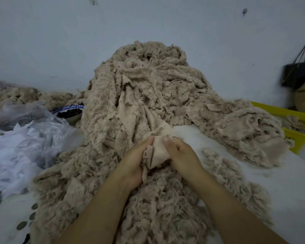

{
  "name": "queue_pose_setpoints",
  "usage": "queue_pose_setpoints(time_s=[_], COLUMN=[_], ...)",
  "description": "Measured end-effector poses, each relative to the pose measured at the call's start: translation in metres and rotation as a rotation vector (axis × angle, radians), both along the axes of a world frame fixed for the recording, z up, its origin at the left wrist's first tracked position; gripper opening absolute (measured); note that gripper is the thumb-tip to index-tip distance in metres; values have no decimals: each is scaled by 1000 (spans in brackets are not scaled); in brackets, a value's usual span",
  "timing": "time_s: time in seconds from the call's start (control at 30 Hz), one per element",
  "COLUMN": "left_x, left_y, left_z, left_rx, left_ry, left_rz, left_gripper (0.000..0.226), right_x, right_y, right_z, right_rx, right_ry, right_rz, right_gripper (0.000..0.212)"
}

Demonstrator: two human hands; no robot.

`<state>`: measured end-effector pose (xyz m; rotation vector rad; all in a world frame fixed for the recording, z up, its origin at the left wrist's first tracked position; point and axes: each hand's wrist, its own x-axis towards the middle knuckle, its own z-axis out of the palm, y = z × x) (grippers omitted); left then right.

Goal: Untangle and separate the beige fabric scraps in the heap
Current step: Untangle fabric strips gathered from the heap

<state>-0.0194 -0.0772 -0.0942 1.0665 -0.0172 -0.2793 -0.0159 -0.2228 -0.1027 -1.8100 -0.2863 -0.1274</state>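
A tall heap of beige fleecy fabric scraps (148, 81) rises against the wall and spills toward me over the white table. Both hands meet at the heap's foot on one smooth beige scrap (157, 152). My left hand (136, 161) grips its left edge with curled fingers. My right hand (180, 154) pinches its right edge, thumb on top. The scrap stretches up from my hands into the heap and is still caught there. More loose fluffy scraps (148, 208) lie under my forearms.
Clear plastic bags and white gauzy material (25, 138) lie at the left, with a bowl of dark items (70, 112) behind them. A yellow crate (296, 124) with scraps stands at the right. A black bag (298, 73) hangs on the wall. Bare white tabletop (280, 182) shows at the right.
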Motion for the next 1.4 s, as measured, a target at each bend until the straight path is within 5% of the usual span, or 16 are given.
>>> queue_pose_setpoints(time_s=[0.13, 0.23, 0.33, 0.47, 0.63, 0.8, 0.9, 1.0, 1.07, 1.3, 1.4], left_x=[2, 1, -1, 2, 9, 6, 1, -3, -6, -1, -3], left_y=[4, 5, 5, 3, 20, 18, 14, 9, 4, -1, -4], left_z=[0, 1, 0, 1, 6, 4, 3, 3, 3, 1, -1], left_rx=[-261, -378, -324, -345, -665, -450, -304, -105, 19, 198, 361], left_ry=[-32, -22, 3, 33, 13, 21, -14, -99, -140, -230, -240], left_rz=[3, 35, 47, 115, 244, 177, 77, -40, -75, 249, 269], left_gripper=[48, 48, 50, 50, 39, 44, 39, 13, 12, 22, 25], right_x=[1, -5, -10, 0, 6, 6, 9, 11, 9, 6, 6], right_y=[-3, 1, 14, 11, -5, -6, -10, -8, -5, -8, -6], right_z=[5, 2, -4, -14, -12, -7, -7, -13, -11, 3, 4], right_rx=[164, 26, -124, -291, -307, -147, -234, -367, -347, 94, 331], right_ry=[56, -4, -89, -140, -93, -63, -156, -172, -239, -58, 111], right_rz=[-20, 129, 278, 256, 220, 32, -11, 76, 94, 68, 149], right_gripper=[49, 49, 26, 7, 39, 51, 8, 54, 39, 18, 56])
